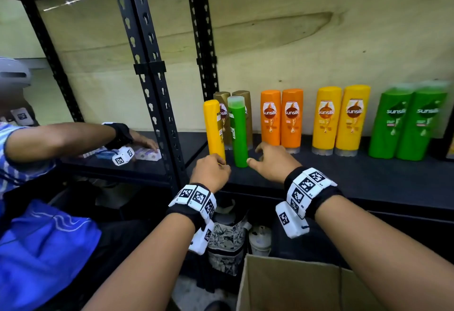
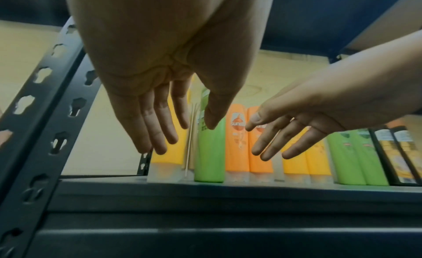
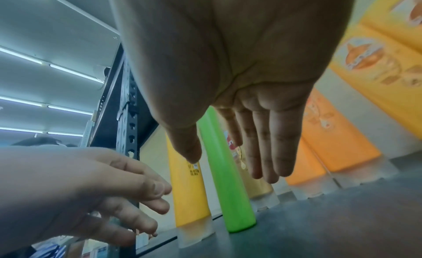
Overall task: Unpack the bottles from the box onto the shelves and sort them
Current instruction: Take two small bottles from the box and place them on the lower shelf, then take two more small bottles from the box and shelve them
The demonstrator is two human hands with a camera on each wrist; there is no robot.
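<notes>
A yellow bottle [image 1: 213, 126] and a green bottle [image 1: 239, 133] stand upright side by side at the left end of the black shelf [image 1: 344, 178], in front of two gold bottles [image 1: 242, 95]. My left hand [image 1: 210, 170] hovers at the yellow bottle's [image 2: 170, 160] base, fingers straight, holding nothing. My right hand [image 1: 271, 160] is open just right of the green bottle [image 3: 228, 189], its thumb close to the bottle's base. In the wrist views both palms [image 2: 180, 117] [image 3: 251, 153] are empty. The cardboard box [image 1: 294, 286] sits below, its inside hidden.
Along the back stand pairs of orange [image 1: 281, 119], yellow [image 1: 341, 119] and green [image 1: 407, 123] bottles, with black-and-yellow ones [image 2: 392, 153] further right. Black slotted posts [image 1: 152, 89] border the shelf's left. Another person's arm [image 1: 73, 138] reaches into the neighbouring shelf.
</notes>
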